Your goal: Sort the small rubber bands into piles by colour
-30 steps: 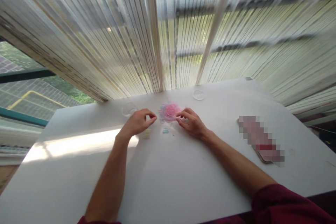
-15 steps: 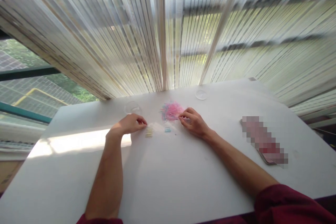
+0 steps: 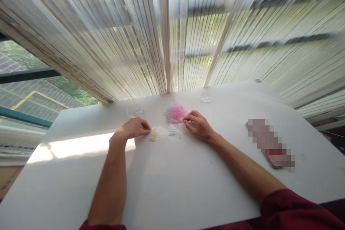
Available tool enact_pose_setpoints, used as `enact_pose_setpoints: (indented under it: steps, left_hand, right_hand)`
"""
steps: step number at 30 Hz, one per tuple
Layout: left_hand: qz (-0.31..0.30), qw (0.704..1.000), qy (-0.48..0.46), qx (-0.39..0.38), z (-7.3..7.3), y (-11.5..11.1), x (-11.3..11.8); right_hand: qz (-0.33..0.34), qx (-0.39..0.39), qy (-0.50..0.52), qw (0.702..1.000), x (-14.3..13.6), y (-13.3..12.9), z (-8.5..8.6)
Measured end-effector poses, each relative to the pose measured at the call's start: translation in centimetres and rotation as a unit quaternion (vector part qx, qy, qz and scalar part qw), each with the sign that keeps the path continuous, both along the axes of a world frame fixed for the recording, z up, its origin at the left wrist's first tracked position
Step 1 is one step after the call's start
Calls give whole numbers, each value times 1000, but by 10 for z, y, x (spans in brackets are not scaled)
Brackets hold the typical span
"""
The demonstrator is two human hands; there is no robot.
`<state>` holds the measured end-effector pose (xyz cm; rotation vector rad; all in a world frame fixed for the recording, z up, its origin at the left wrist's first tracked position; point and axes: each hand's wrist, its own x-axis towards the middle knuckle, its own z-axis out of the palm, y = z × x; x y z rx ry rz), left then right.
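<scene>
A loose pile of tiny, thin pink, blue and pale pieces point(image 3: 175, 114) lies on the white table; their exact kind is too small to tell. My right hand point(image 3: 198, 126) is at the pile's right edge, thumb and finger pinched together. Whatever is between them, if anything, is hidden. To the left, my left hand point(image 3: 134, 128) rests low with its fingertips pinched at the upper left of a neat row of pale yellow pieces point(image 3: 152, 136). What it pinches cannot be made out. Between the hands lies a small group of blue pieces point(image 3: 171, 133), lined up side by side.
One clear round dish or lid point(image 3: 136, 110) stands behind my left hand, another clear round one point(image 3: 206, 97) behind my right. A pixelated phone-like pink object point(image 3: 271, 145) lies at the right. Striped curtains point(image 3: 167, 36) hang along the table's point(image 3: 172, 187) far edge.
Both hands stay almost in place, still pinched. The view has shifted very slightly; the pile and the small rows look the same.
</scene>
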<state>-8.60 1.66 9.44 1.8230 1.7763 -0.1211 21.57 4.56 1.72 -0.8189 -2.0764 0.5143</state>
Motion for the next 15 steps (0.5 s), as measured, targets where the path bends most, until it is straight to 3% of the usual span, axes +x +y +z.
enact_pose_setpoints:
  steps: [8,15]
  left_hand:
    - [-12,1000,-9,7,-4,1,3]
    - [-29,1000,-7,7,1,0,6]
  right_hand:
    - [-1,-4,-3,1000,0,0,-1]
    - [-2,-1,-1,1000,1,0,-1]
